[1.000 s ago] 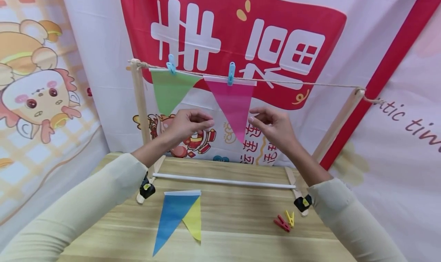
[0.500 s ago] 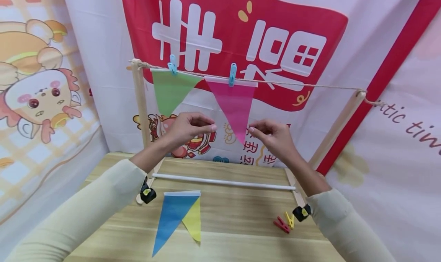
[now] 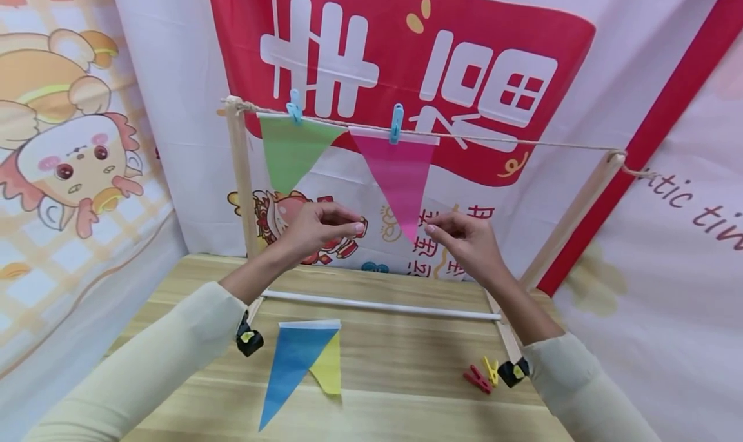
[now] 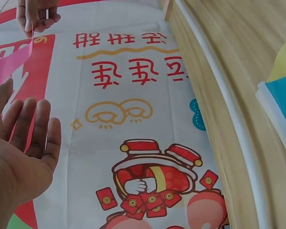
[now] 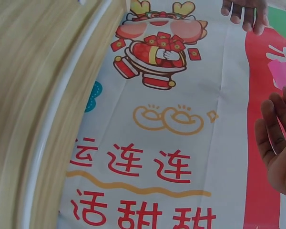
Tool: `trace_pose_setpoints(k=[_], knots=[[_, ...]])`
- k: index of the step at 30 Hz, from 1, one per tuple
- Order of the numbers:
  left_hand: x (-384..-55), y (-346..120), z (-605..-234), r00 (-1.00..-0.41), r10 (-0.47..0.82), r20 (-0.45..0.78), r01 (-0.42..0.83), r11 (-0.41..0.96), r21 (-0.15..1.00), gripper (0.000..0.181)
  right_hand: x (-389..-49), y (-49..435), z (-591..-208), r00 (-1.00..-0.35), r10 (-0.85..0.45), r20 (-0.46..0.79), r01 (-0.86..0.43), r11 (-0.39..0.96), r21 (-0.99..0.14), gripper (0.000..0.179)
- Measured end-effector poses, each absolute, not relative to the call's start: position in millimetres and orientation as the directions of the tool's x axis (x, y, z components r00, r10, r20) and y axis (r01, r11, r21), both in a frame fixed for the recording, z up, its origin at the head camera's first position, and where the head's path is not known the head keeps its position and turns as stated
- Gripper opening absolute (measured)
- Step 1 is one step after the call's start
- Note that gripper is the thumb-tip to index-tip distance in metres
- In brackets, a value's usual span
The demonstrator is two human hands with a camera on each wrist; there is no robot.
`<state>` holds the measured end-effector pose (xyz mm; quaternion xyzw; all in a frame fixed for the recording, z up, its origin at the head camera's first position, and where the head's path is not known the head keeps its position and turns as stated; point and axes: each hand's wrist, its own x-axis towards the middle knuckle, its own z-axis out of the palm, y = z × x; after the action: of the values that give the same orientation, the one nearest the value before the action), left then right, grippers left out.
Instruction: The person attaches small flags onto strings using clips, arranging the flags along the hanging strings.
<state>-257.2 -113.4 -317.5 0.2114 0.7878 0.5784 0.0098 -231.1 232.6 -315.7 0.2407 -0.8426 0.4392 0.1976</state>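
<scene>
The pink pennant hangs from a string by a light blue clothespin. Left of it, a green pennant hangs from another light blue clothespin. My left hand is in front, below the green pennant, with loosely bent fingers and nothing in them. My right hand is beside the pink pennant's lower right edge. Its thumb and index finger come close together, with a small gap to the pennant in the head view. Both palms face the pennant in the wrist views.
A blue pennant lies partly over a yellow pennant on the wooden table. Red clothespin and yellow clothespin lie at right. Wooden posts hold the string; a white rod joins the stand's feet.
Both hands have moved down a little, the right one now lower along the pink pennant's edge. The pennants stay in place on the string; the head view has shifted slightly.
</scene>
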Motion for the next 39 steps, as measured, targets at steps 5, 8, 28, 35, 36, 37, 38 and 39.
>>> trace_pose_setpoints(k=[5, 8, 28, 35, 36, 37, 38, 39], knots=[[-256, -112, -322, -0.91, 0.345, 0.231, 0.322, 0.233, 0.918, 0.035, -227, 231, -319, -0.821, -0.223, 0.526, -0.559, 0.504, -0.659, 0.016], [-256, -112, -325, -0.906, 0.357, 0.228, 0.325, 0.243, 0.914, 0.035, -225, 230, -323, -0.829, -0.225, 0.512, -0.549, 0.503, -0.668, 0.017], [-251, -129, -344, -0.922, 0.355, 0.152, 0.269, 0.31, 0.912, 0.034, -217, 251, -347, -0.857, -0.226, 0.463, -0.508, 0.519, -0.687, 0.02], [-250, -135, -351, -0.924, 0.355, 0.14, 0.26, 0.319, 0.911, 0.031, -213, 257, -354, -0.886, -0.202, 0.418, -0.457, 0.542, -0.706, 0.021], [-250, -135, -352, -0.923, 0.356, 0.143, 0.264, 0.32, 0.91, 0.03, -213, 258, -355, -0.888, -0.198, 0.416, -0.453, 0.544, -0.707, 0.02], [-250, -136, -353, -0.923, 0.357, 0.147, 0.268, 0.32, 0.909, 0.03, -212, 259, -356, -0.888, -0.197, 0.415, -0.451, 0.546, -0.706, 0.019], [-250, -136, -353, -0.922, 0.358, 0.15, 0.272, 0.321, 0.907, 0.029, -211, 260, -357, -0.889, -0.196, 0.413, -0.449, 0.547, -0.707, 0.019], [-251, -137, -354, -0.921, 0.359, 0.153, 0.276, 0.323, 0.905, 0.028, -211, 261, -359, -0.89, -0.195, 0.411, -0.447, 0.55, -0.706, 0.018]])
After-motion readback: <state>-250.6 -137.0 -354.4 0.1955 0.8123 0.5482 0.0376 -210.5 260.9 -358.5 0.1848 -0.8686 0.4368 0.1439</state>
